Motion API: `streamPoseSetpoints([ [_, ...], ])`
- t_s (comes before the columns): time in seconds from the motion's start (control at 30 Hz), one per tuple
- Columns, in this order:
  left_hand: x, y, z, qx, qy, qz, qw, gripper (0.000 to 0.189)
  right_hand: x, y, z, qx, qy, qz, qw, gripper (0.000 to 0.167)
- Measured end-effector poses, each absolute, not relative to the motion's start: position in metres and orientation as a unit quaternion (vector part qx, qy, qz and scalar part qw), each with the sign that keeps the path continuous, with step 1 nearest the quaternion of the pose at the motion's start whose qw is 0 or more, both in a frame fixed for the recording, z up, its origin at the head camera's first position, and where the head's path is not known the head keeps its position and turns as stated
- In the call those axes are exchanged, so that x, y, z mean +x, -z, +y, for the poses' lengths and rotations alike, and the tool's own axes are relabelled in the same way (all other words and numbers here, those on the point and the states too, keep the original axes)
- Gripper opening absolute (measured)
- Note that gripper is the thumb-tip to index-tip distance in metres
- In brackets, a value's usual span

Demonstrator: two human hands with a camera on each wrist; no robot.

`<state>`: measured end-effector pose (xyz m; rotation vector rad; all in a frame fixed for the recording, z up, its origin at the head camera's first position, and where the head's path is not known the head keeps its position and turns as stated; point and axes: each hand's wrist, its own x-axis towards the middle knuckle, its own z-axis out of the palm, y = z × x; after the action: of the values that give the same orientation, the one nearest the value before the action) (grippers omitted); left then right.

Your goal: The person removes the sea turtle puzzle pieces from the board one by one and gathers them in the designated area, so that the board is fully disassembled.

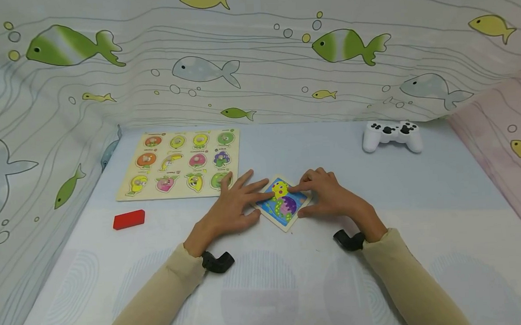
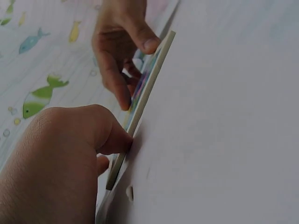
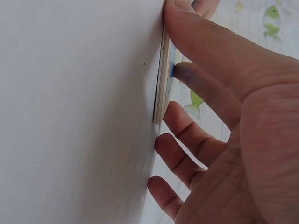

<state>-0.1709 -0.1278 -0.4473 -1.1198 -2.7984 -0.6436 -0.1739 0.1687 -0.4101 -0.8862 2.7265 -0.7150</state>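
A small square turtle puzzle (image 1: 285, 218) with a pale wooden border lies cornerwise on the table. Its picture shows a yellow head, a purple shell and a blue background. My left hand (image 1: 233, 205) has its fingers spread, the index fingertip on the picture and the thumb at the puzzle's left edge. From the other side, my right hand (image 1: 331, 193) touches the picture with its index fingertip, its thumb at the right edge. In the right wrist view, the right thumb (image 3: 205, 37) rests along the puzzle's edge (image 3: 162, 93) while the other fingertips stay below.
A fruit puzzle board (image 1: 186, 173) with several pieces lies behind my left hand, whose outer fingertips reach over its corner. A red block (image 1: 129, 219) sits at the left. At the back right is a white game controller (image 1: 390, 135). Fish-patterned cloth walls (image 1: 274, 74) border the table.
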Motion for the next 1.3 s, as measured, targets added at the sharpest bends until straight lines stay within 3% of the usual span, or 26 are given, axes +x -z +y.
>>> streamPoseSetpoints([
  [0.33,-0.168,0.447,-0.124,-0.361,0.197,-0.911,0.03,0.049,-0.174,0.411,0.167,-0.281,0.261,0.918,0.097,0.059],
  [0.6,-0.164,0.445,-0.117,-0.35,0.174,-0.92,0.038,0.075,-0.175,0.41,0.166,-0.278,0.263,0.919,0.097,0.059],
  [1.1,-0.162,0.446,-0.112,-0.349,0.177,-0.92,0.036,0.067,-0.175,0.409,0.166,-0.291,0.254,0.917,0.1,0.056],
  [1.3,-0.162,0.448,-0.113,-0.35,0.188,-0.917,0.029,0.066,-0.182,0.41,0.169,-0.288,0.292,0.905,0.112,0.042],
])
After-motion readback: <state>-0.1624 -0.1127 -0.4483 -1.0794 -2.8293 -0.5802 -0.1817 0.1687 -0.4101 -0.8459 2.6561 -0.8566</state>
